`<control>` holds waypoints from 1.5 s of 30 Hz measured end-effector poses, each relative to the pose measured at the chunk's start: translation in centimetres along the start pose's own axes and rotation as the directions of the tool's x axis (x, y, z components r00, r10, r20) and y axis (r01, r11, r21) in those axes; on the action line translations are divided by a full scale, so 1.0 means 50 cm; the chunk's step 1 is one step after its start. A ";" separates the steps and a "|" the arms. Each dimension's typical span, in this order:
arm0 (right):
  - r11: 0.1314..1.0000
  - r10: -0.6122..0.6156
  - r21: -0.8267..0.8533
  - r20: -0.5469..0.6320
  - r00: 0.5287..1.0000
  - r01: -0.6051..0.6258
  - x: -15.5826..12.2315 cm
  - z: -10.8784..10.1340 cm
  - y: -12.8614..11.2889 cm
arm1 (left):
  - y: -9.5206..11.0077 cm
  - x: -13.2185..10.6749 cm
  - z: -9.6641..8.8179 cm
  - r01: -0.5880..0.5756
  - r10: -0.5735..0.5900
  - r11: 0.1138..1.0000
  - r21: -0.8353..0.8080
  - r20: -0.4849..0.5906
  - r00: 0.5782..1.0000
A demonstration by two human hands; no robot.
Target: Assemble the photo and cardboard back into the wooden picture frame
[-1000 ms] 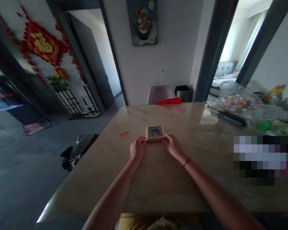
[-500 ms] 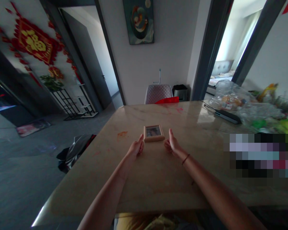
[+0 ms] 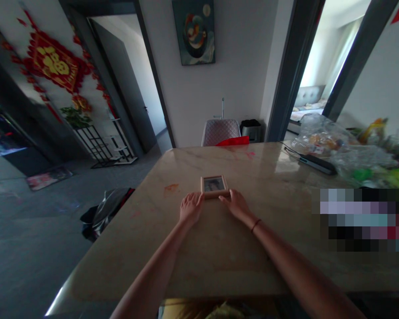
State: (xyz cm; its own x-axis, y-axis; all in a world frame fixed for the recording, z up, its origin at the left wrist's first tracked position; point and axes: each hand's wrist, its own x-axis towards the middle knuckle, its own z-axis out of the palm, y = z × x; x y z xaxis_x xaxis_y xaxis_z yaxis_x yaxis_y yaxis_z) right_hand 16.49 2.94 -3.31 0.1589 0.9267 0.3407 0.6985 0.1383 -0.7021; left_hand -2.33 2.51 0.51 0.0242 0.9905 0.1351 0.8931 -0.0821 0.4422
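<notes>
A small picture frame (image 3: 215, 194) with a light wooden border lies on the table in front of me, its dark picture facing up. My left hand (image 3: 190, 208) is palm down at the frame's near left corner. Its fingers lie flat on the tabletop and its thumb side meets the corner. At the near right corner is my right hand (image 3: 237, 205), thumb stretched along the front edge and fingers by the right side. Both hands look open, with the frame resting between them. The undersides of the fingers are hidden.
The marble-patterned table (image 3: 216, 252) has reddish stains. On its right lie a black corded device (image 3: 317, 164), clear plastic bags (image 3: 359, 159) and a pixelated patch. A padded chair (image 3: 221, 130) with something red stands beyond the far edge. A dark bag (image 3: 108, 210) sits left of the table.
My hands have turned from loosely curled with thumbs up to palm down, fingers stretched out. They have come against the frame's near corners. The frame stays about where it was.
</notes>
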 end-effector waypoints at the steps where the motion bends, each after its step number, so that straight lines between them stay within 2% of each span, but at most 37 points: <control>1: 0.999 -0.019 -0.036 0.036 0.999 0.020 -0.004 0.004 0.000 | 0.001 -0.002 0.003 -0.005 0.004 1.000 0.027 0.032 0.999; 3: 0.996 -0.038 -0.072 0.067 0.997 0.043 -0.012 0.010 -0.002 | 0.005 -0.005 0.006 0.005 -0.007 1.000 0.027 0.046 0.999; 6: 0.998 -0.024 -0.056 0.066 0.998 0.027 -0.028 0.012 -0.013 | 0.012 -0.011 -0.002 -0.031 0.032 0.999 -0.021 0.006 0.999; 8: 1.000 0.015 -0.020 0.060 0.998 -0.013 -0.038 0.009 -0.025 | 0.016 -0.015 -0.013 -0.058 0.058 0.997 -0.055 0.001 0.998; 10: 0.998 0.050 0.021 0.062 0.997 -0.052 -0.045 0.002 -0.036 | 0.019 -0.019 -0.024 -0.034 0.035 0.998 -0.051 0.034 0.999; 14: 0.975 0.180 0.119 0.089 0.980 -0.189 -0.037 -0.021 -0.049 | 0.014 -0.018 -0.032 0.015 -0.014 0.997 0.073 -0.012 1.000; 17: 0.919 0.302 0.204 0.182 0.936 -0.336 -0.019 -0.036 -0.048 | 0.007 -0.014 -0.030 0.004 0.002 0.991 0.131 -0.038 0.999; 22: 0.788 0.399 0.289 0.431 0.809 -0.543 0.004 -0.060 -0.042 | 0.009 -0.014 -0.036 0.051 -0.052 0.996 0.069 0.005 0.999; 25: 0.704 0.431 0.352 0.480 0.764 -0.618 0.006 -0.071 -0.048 | 0.015 -0.015 -0.038 0.077 -0.078 0.997 0.021 0.048 0.996; 29: 0.550 0.480 0.454 0.515 0.710 -0.701 0.002 -0.079 -0.059 | 0.013 -0.013 -0.031 0.077 -0.073 0.996 -0.048 0.075 0.995; 31: 0.524 0.461 0.501 0.514 0.724 -0.689 0.001 -0.077 -0.060 | 0.010 -0.011 -0.028 0.078 -0.073 0.994 -0.078 0.075 0.995; 34: 0.561 0.411 0.551 0.463 0.785 -0.618 0.000 -0.068 -0.050 | 0.006 -0.009 -0.026 0.070 -0.062 0.990 -0.121 0.071 0.996; 36: 0.564 0.393 0.579 0.439 0.808 -0.589 0.002 -0.061 -0.038 | 0.006 -0.009 -0.026 0.058 -0.047 0.989 -0.135 0.084 0.995; 40: 0.490 0.374 0.627 0.476 0.796 -0.605 0.007 -0.054 -0.020 | 0.010 -0.011 -0.028 0.055 -0.043 0.992 -0.110 0.106 0.993; 45: 0.428 0.383 0.618 0.536 0.752 -0.659 0.012 -0.060 -0.021 | 0.016 -0.014 -0.032 0.059 -0.048 0.993 -0.106 0.097 0.994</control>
State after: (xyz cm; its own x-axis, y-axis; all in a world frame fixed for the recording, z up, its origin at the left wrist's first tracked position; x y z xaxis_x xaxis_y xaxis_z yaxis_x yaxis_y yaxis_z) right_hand 17.96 2.31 -0.48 0.0130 0.9373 -0.3484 -0.2371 -0.3356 -0.9117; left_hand -2.36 1.57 2.16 0.0241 0.9993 0.0272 0.8405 -0.0350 0.5408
